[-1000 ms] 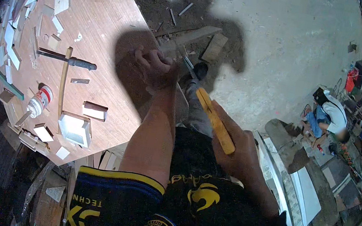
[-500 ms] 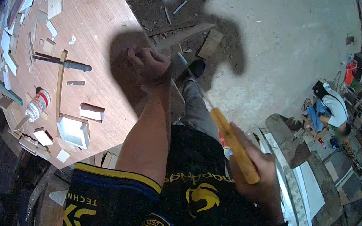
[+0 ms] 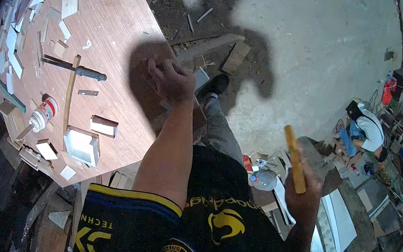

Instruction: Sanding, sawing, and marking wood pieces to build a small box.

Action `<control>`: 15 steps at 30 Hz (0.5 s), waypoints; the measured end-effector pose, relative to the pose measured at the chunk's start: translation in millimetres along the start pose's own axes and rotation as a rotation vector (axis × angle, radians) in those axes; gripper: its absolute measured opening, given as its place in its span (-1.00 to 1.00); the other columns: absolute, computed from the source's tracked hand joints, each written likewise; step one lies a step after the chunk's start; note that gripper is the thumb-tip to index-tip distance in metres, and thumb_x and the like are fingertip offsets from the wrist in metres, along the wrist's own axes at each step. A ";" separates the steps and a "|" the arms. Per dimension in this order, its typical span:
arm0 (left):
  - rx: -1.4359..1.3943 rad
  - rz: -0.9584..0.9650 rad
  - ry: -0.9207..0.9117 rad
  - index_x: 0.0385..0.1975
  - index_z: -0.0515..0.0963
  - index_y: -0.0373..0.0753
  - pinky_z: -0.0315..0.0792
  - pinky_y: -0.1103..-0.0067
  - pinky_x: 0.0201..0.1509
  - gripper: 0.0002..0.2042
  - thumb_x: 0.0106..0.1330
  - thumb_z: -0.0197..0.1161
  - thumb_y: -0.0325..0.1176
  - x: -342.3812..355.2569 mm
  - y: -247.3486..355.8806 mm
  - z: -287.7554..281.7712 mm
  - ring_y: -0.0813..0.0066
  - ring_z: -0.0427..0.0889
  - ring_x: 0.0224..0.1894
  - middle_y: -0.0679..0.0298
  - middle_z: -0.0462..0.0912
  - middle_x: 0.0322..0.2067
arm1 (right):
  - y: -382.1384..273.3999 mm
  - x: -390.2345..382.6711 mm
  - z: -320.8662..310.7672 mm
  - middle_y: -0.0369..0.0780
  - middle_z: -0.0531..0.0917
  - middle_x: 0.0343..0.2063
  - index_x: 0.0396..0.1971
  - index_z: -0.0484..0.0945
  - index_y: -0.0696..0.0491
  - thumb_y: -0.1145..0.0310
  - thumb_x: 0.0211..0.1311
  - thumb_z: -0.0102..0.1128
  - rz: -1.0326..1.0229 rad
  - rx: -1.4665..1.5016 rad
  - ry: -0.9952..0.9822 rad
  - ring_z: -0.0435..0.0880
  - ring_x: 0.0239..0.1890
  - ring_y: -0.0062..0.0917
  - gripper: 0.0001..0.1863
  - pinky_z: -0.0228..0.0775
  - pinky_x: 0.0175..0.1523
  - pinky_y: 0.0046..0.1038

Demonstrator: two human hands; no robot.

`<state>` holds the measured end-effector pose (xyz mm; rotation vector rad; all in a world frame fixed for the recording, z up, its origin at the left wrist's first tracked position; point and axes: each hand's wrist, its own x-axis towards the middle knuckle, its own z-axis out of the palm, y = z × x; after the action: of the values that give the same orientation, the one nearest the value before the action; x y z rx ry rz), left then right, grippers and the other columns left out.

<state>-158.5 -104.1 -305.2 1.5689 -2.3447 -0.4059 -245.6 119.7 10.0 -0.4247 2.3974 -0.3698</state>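
At the far left, pale loose pieces [image 3: 11, 41] are lying scattered along the rim of the counter [image 3: 122, 27], with a green strip [image 3: 8, 91] slanting below them. A white-and-red bottle [image 3: 44, 114] is lying tipped over, and an open pale box [image 3: 81, 146] is sitting near the counter's lower corner. Above that, a dark-handled tool [image 3: 90, 73] is lying across a thin wooden strip [image 3: 70, 97]. The work appears to be partway along: the box is standing formed, while the many small pieces are lying apart and unjoined.

The left hand [image 3: 172, 83] is resting at the counter's edge in deep shadow (the shadow is swallowing most of the detail). Its fingers are curling, but whether they are gripping anything is impossible to tell.

Farther right, a clear bottle [image 3: 262, 180] is standing out beside the dark shirt [image 3: 222, 196]. Past it, the wooden handle [image 3: 294, 157] is rising upright in the right hand [image 3: 306, 192], whose fingers are closing firmly around its lower part, well apart from the left hand. No blade is showing.

At the far right, another person [image 3: 370, 126] is crouching, small and partly hard to make out among clutter.
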 end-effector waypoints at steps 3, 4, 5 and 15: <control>-0.028 0.018 0.054 -0.40 0.48 -0.21 0.31 0.06 0.17 -0.94 0.17 0.15 -0.40 -0.3 -7.7 9.8 -0.17 0.36 0.15 -0.08 0.32 0.11 | 20.5 1.4 2.5 -0.04 0.71 -0.27 0.26 0.37 0.09 0.61 0.18 0.06 0.016 -0.002 0.111 0.72 -0.40 -0.39 -0.42 0.55 -0.26 -0.41; -0.031 0.027 0.059 -0.40 0.48 -0.21 0.31 0.06 0.17 -0.94 0.17 0.15 -0.40 -1.1 -7.4 11.1 -0.17 0.36 0.15 -0.08 0.32 0.11 | 24.8 2.7 3.9 -0.07 0.71 -0.25 0.26 0.37 0.10 0.60 0.21 0.05 0.013 0.027 0.167 0.71 -0.39 -0.50 -0.44 0.54 -0.24 -0.45; 0.033 0.068 0.084 -0.42 0.49 -0.21 0.31 0.06 0.16 -0.94 0.17 0.15 -0.40 0.9 -0.4 2.3 -0.15 0.36 0.15 -0.07 0.33 0.11 | 28.9 4.0 6.9 -0.07 0.71 -0.25 0.26 0.37 0.10 0.60 0.21 0.05 0.018 0.037 0.175 0.71 -0.39 -0.50 -0.44 0.54 -0.24 -0.45; -0.012 0.036 0.112 -0.42 0.52 -0.27 0.21 -0.04 0.29 -0.87 0.00 0.15 -0.45 1.3 8.6 -7.2 -0.02 0.43 0.16 0.05 0.41 0.06 | 50.8 -11.0 20.1 -0.24 0.66 -0.07 0.30 0.36 0.01 0.64 0.23 0.09 0.182 0.629 -0.024 0.58 -0.30 -0.69 -0.40 0.45 -0.10 -0.61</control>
<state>-163.4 -102.7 -295.2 1.5012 -2.2779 -0.3153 -234.8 167.1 -17.3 0.0739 2.1256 -0.9813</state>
